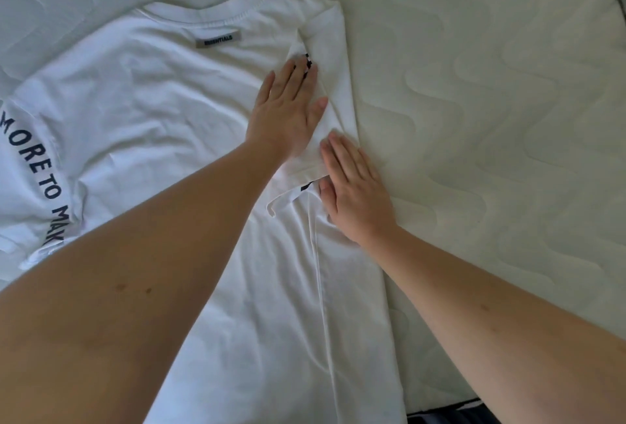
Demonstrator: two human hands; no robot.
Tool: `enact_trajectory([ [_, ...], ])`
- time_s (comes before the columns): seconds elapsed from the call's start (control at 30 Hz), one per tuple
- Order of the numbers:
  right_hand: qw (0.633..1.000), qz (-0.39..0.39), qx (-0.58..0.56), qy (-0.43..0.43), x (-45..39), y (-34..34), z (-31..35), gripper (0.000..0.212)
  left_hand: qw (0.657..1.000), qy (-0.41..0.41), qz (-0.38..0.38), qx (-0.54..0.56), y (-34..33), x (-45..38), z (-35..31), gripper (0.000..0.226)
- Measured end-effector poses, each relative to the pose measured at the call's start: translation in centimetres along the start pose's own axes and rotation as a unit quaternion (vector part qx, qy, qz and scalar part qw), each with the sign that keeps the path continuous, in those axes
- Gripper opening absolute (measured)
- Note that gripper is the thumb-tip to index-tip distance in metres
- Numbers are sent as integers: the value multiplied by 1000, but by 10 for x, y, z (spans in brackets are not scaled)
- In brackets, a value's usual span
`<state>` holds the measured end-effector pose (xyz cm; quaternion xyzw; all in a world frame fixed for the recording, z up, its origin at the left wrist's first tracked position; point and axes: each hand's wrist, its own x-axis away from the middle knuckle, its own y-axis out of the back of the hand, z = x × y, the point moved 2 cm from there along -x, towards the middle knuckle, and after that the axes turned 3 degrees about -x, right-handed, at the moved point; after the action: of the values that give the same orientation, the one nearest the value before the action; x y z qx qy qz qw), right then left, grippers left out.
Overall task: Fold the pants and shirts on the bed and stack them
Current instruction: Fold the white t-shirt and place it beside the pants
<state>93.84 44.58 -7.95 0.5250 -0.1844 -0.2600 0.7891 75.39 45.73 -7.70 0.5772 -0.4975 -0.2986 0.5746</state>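
In the head view, a white T-shirt (162, 95) is lying spread on the bed (491, 102), whose pale quilted cover is showing wavy stitching. The collar is pointing toward the far side, with a grey label (218, 39) sitting just below the neckline. The shirt's right side is lying folded inward over the body, forming a straight edge running from near the collar toward the camera. The sleeve (32, 166) on the left is lying spread out flat, showing dark printed letters along it.

The left hand (288, 112) is resting flat on the folded-in part of the shirt, its fingers (291, 74) lying straight and slightly spread, pressing the cloth down and gripping nothing. A bit of dark print is peeking out beside the fingertips.

The right hand (355, 196) is lying flat just beside it and nearer the camera, on the folded edge of the shirt, with its fingers straight and close together, pressing down without holding anything. Another scrap of dark print is showing just under its fingertips, beside the hem of the tucked-in sleeve.

Both forearms are reaching in from the near edge, the left one crossing over the shirt's lower body.
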Motion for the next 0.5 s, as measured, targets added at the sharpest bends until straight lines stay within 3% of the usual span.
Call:
enact_trajectory([
  [0.23, 1000, 18, 0, 11, -3, -6, -5, 57, 997, 32, -66, -6, -22, -3, 1, 68],
  [0.5, 999, 34, -6, 1, -6, -11, -9, 59, 998, 29, -54, -15, -26, -8, 1, 70],
])
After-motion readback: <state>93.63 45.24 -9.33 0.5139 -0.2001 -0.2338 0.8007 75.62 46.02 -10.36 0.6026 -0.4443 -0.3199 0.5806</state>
